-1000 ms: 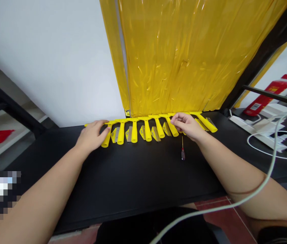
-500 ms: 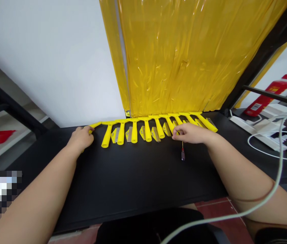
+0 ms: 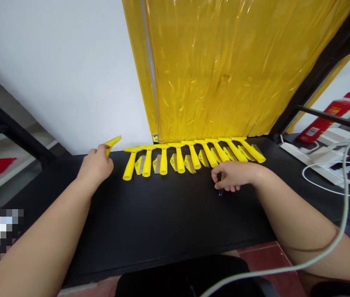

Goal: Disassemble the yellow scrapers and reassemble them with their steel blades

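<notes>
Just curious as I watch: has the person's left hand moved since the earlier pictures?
Yes: the left hand has moved left, away from the row of yellow-handled scrapers, which stays put.

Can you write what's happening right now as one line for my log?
left hand: holds scraper | right hand: over screwdriver | table: row of scrapers

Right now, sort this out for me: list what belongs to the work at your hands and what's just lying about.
Part of the work:
left hand holding a yellow-handled scraper
right hand over a small screwdriver
row of yellow-handled scrapers

Just lying about:
yellow plastic curtain
red bottle
white power strip
white cable
</notes>
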The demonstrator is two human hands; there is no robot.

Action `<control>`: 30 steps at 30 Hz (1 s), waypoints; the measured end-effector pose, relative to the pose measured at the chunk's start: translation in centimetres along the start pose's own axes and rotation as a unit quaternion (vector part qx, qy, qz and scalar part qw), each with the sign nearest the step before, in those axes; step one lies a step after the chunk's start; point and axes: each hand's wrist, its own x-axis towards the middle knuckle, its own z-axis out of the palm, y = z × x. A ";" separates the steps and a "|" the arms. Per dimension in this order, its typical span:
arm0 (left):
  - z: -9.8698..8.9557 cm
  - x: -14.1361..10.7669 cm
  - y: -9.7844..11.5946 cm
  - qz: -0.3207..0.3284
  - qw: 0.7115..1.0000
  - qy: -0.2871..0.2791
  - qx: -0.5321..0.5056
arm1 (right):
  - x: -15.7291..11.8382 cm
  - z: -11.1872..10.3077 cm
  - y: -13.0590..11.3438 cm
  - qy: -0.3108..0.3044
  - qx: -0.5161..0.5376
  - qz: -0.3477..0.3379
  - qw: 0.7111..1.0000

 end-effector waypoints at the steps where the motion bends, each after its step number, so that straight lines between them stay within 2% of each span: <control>1: -0.3 -0.3 0.6 0.016 1.000 0.013 -0.005 | 0.0 0.1 -0.2 -0.002 -0.009 0.003 1.000; 5: -1.0 -1.5 3.0 0.091 0.995 0.040 -0.022 | -0.9 0.7 -1.4 -0.028 -0.028 0.009 0.999; 8: -1.2 -2.8 4.6 0.219 0.972 0.049 -0.065 | -2.2 0.9 -2.6 -0.055 -0.011 -0.018 0.998; 11: -1.3 -4.5 6.4 0.307 0.945 0.035 -0.106 | -3.3 0.8 -3.0 -0.112 0.037 -0.086 0.989; 14: -1.2 -6.3 8.0 0.379 0.916 -0.024 -0.130 | -3.9 0.2 -2.7 -0.166 0.101 -0.182 0.964; 16: -0.8 -7.3 8.9 0.418 0.896 -0.068 -0.131 | -4.1 -0.4 -2.1 -0.176 0.127 -0.252 0.943; 19: -0.1 -8.3 10.0 0.473 0.866 -0.107 -0.125 | -4.1 -1.0 -1.5 -0.163 0.141 -0.326 0.920; 22: 0.5 -9.1 10.8 0.509 0.845 -0.119 -0.117 | -3.9 -1.1 -1.3 -0.130 0.148 -0.363 0.911; 27: 1.1 -10.1 11.8 0.527 0.836 -0.116 -0.099 | -3.1 -0.4 -1.9 -0.043 0.130 -0.385 0.913; 30: 1.4 -10.4 12.2 0.533 0.833 -0.110 -0.098 | -2.5 -0.1 -2.2 -0.018 0.150 -0.386 0.910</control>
